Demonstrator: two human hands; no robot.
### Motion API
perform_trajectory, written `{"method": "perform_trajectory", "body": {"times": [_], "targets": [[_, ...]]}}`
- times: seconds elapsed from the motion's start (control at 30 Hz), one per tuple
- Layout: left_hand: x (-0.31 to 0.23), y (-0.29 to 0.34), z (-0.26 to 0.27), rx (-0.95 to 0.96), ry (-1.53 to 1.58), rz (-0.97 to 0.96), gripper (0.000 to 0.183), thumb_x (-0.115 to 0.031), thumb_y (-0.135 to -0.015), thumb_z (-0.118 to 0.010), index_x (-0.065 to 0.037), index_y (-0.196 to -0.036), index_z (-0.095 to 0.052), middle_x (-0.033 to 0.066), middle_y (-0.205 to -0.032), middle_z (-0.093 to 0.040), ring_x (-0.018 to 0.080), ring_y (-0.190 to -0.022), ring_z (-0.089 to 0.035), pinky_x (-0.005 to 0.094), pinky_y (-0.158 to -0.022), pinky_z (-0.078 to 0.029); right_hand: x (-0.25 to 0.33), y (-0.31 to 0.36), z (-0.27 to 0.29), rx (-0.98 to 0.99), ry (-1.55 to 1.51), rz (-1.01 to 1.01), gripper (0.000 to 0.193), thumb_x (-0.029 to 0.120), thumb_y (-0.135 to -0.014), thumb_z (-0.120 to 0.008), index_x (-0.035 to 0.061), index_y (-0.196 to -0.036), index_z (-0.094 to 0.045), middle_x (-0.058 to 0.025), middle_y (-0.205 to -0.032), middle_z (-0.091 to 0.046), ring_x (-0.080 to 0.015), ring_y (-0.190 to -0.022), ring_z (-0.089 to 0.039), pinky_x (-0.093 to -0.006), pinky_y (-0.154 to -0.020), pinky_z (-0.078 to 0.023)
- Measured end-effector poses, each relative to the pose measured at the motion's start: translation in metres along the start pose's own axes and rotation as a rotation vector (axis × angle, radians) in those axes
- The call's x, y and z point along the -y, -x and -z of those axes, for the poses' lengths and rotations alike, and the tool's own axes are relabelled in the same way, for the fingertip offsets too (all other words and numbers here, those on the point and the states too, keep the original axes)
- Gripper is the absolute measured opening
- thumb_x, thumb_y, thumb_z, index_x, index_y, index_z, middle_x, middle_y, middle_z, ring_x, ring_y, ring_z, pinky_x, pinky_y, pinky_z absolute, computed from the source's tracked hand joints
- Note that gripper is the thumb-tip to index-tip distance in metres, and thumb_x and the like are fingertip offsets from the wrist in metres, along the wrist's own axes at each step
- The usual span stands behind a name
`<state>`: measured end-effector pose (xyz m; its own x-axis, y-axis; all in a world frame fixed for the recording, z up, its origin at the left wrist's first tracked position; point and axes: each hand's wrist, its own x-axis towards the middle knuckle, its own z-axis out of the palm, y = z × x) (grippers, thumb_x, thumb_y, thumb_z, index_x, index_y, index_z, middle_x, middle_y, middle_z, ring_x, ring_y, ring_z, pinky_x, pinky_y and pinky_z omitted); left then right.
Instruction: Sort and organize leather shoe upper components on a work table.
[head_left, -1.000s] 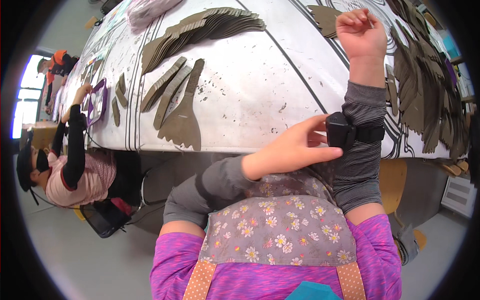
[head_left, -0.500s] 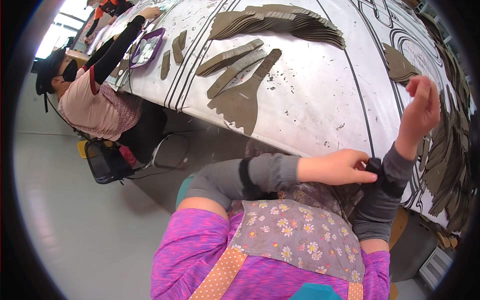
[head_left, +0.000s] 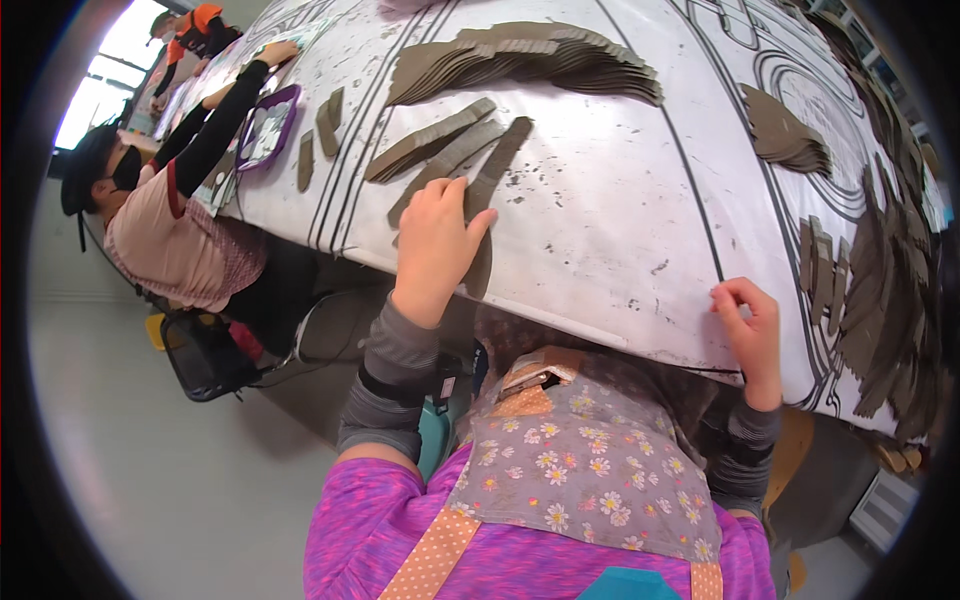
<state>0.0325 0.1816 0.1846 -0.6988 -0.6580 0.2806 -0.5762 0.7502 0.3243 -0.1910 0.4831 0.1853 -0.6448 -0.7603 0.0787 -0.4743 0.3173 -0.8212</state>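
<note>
Brown narrow-necked cutout (head_left: pixel 495 167) partly under half-curled left grip (head_left: pixel 437 240); no telling whether pinched. Right grip (head_left: pixel 752 325) well apart, fingers parted, seemingly bare. Best to pinch squarely at the narrow part, clear of the stacked strips (head_left: pixel 428 142) just beyond left grip.

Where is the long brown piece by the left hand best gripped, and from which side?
Probably the narrow far end of the long brown piece, from the right: it is slim and uncovered there, strips lie close on its left, and the left hand overlaps its middle.
</note>
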Motion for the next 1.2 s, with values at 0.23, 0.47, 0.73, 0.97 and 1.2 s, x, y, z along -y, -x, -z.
{"method": "perform_trajectory", "body": {"times": [0.23, 0.47, 0.73, 0.97, 1.2], "targets": [[-0.018, -0.007, -0.011, 0.195, 0.423, 0.093, 0.028, -0.020, -0.080, -0.074, 0.002, -0.089, -0.058, 0.0033, -0.067, -0.049, 0.0125, -0.063, -0.046, 0.0282, -0.058, -0.038, 0.019, 0.001, -0.026, 0.126, -0.081, -0.021, 0.013, 0.012, -0.087, -0.064, -0.0008, -0.087, -0.065, -0.0081, -0.077, -0.064, -0.0149, -0.067, -0.058, -0.0269, -0.062, -0.046], [-0.093, 0.000, 0.005, 0.362, 0.899, -0.056, 0.011, -0.006, -0.085, -0.067, 0.002, -0.081, -0.061, 0.0023, -0.069, -0.056, 0.0094, -0.065, -0.049, 0.0241, -0.060, -0.040, 0.048, -0.011, -0.042, 0.132, -0.444, -0.034, 0.014, 0.016, -0.088, -0.067, 0.0034, -0.092, -0.066, -0.0007, -0.081, -0.063, -0.0087, -0.070, -0.055, -0.0237, -0.064, -0.044], [-0.149, -0.001, 0.003, 0.389, 0.907, -0.443, 0.004, -0.001, -0.087, -0.062, 0.003, -0.087, -0.061, 0.0109, -0.075, -0.059, 0.0208, -0.066, -0.056, 0.0294, -0.060, -0.044, 0.043, 0.005, -0.019, -0.075, -0.428, 0.111, 0.018, 0.018, -0.081, -0.075, 0.0035, -0.088, -0.066, -0.0020, -0.078, -0.063, -0.0095, -0.069, -0.054, -0.0248, -0.064, -0.044], [-0.169, -0.001, -0.005, 0.476, 0.867, -0.575, 0.010, -0.007, -0.087, -0.064, 0.000, -0.094, -0.065, 0.0120, -0.082, -0.064, 0.0283, -0.074, -0.061, 0.0340, -0.067, -0.048, 0.046, 0.026, 0.014, -0.202, -0.364, 0.150, 0.014, 0.009, -0.080, -0.074, 0.0005, -0.087, -0.065, -0.0056, -0.078, -0.064, -0.0127, -0.071, -0.058, -0.0261, -0.067, -0.046], [-0.146, -0.004, -0.019, 0.676, 0.848, -0.503, 0.015, -0.003, -0.088, -0.062, 0.002, -0.101, -0.067, 0.0107, -0.091, -0.069, 0.0183, -0.085, -0.064, 0.0290, -0.076, -0.049, 0.039, 0.051, 0.075, -0.472, -0.537, 0.116, 0.011, 0.001, -0.086, -0.067, 0.0002, -0.096, -0.063, 0.0011, -0.083, -0.062, -0.0067, -0.077, -0.056, -0.0230, -0.070, -0.046]]}}
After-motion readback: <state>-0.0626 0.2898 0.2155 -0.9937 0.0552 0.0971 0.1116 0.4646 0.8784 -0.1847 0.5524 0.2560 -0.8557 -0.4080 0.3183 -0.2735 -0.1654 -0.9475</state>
